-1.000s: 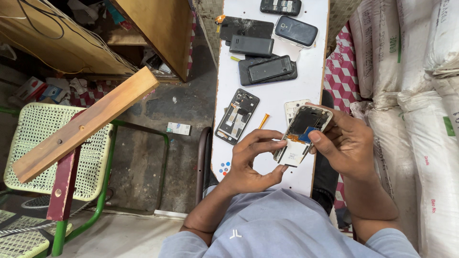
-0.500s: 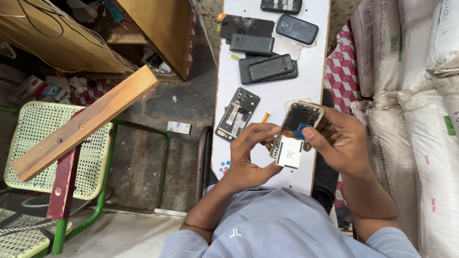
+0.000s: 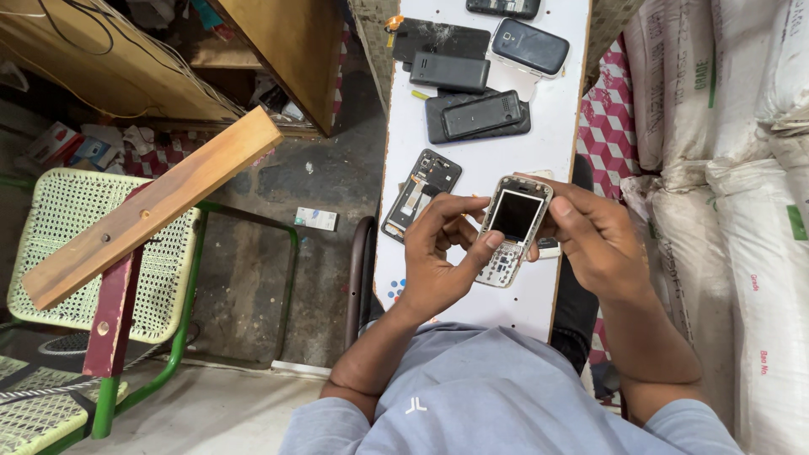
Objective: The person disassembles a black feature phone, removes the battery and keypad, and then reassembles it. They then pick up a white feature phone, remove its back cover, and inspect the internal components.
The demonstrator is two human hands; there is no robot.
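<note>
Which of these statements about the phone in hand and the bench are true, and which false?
1. Both hands, left hand and right hand, hold the opened phone. True.
2. The opened phone lies flat on the white board, untouched. False: it is held up in both hands.
3. A stripped phone frame lies on the board, left of the hands. True.
4. A green chair bears a wooden plank. True.
5. The white sacks are stacked on the chair's side. False: they stand on the opposite side.

A white table carries black phones; the held phone is silver with a dark screen. The chair is pale yellow mesh on green legs.
</note>
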